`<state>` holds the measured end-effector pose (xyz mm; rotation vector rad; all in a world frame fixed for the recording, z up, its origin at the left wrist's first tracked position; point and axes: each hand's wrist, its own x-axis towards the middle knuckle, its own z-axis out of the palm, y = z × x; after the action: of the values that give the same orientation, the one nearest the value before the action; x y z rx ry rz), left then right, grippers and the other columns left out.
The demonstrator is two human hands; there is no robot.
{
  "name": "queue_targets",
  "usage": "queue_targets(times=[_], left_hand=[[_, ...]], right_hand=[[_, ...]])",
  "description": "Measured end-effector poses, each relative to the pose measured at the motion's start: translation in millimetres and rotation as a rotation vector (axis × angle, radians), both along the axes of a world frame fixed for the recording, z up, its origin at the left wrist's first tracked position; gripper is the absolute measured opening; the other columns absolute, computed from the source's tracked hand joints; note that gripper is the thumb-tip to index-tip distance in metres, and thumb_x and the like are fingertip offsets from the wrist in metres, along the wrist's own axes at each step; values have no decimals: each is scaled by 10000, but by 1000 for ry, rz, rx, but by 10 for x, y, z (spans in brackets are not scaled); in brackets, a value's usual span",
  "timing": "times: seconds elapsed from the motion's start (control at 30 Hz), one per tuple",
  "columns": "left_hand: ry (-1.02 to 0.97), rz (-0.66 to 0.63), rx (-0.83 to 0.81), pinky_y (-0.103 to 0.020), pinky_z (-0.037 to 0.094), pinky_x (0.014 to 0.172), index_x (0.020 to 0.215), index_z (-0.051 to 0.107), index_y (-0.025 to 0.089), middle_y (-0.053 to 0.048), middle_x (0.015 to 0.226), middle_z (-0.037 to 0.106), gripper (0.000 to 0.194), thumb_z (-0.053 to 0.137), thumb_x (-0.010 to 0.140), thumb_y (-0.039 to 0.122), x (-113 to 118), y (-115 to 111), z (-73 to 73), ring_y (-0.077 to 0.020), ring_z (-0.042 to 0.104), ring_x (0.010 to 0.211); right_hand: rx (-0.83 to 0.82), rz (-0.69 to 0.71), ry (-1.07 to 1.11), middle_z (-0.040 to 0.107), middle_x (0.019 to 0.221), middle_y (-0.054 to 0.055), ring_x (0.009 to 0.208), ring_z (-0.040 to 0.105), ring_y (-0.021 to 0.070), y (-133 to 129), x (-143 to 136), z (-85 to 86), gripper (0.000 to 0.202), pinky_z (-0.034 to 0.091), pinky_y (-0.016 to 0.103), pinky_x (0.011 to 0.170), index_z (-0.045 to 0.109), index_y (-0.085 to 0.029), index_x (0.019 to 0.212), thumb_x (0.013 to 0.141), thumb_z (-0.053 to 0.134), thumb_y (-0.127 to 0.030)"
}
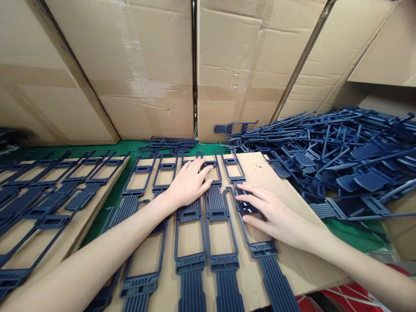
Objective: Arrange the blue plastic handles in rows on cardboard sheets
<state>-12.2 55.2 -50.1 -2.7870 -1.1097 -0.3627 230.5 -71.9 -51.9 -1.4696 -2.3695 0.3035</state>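
Note:
Rows of dark blue plastic frames with ribbed paddle ends lie on a cardboard sheet [292, 264]. My left hand [190, 182] rests palm down over the far row, fingers stretched toward the back, touching the frames beneath it. My right hand [271, 210] lies flat with fingers spread over the rightmost near frame [264, 249], its fingertips on the upper part. Between the hands runs another blue frame [223, 238]. Some of the far frames are partly covered by my left hand and forearm.
A big tangled heap of blue frames [334, 151] fills the right side of the green table [354, 234]. On the left is a second cardboard sheet [78, 234] covered with frames. Large cardboard boxes [156, 65] wall off the back, with a few loose pieces [169, 144] before them.

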Motion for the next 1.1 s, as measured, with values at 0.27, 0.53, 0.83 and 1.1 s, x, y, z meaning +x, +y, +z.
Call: queue_targets(times=[0.27, 0.53, 0.83, 1.1], left_hand=[[18, 8, -1, -471, 276, 1139, 1362, 495, 140, -159, 1470, 422, 475, 329, 991, 387, 6, -3, 8, -299, 347, 1390], [26, -1, 3, -474, 281, 1136, 1361, 497, 128, -175, 1469, 420, 475, 338, 991, 381, 0, 4, 1, -302, 352, 1388], [2, 0, 10, -473, 295, 1128, 1347, 508, 150, -160, 1455, 439, 455, 340, 985, 369, -2, -4, 11, -296, 378, 1371], [8, 5, 12, -459, 285, 1140, 1363, 489, 147, -156, 1474, 416, 463, 347, 986, 376, -12, 0, -10, -287, 344, 1396]], right_hand=[[4, -24, 21, 428, 1473, 98, 1390, 353, 270, -11, -5, 20, 346, 341, 501, 1130, 579, -232, 1243, 917, 535, -337], [40, 6, 41, 437, 1476, 81, 1388, 358, 268, 23, 31, -12, 342, 335, 499, 1132, 607, -256, 1233, 928, 527, -389], [32, -6, 107, 444, 1475, 71, 1380, 376, 267, 45, 3, -54, 372, 340, 508, 1126, 587, -288, 1283, 926, 533, -377], [62, 57, 112, 446, 1472, 57, 1386, 357, 267, 72, -23, -102, 298, 326, 532, 1120, 648, -310, 1209, 939, 522, -302]])
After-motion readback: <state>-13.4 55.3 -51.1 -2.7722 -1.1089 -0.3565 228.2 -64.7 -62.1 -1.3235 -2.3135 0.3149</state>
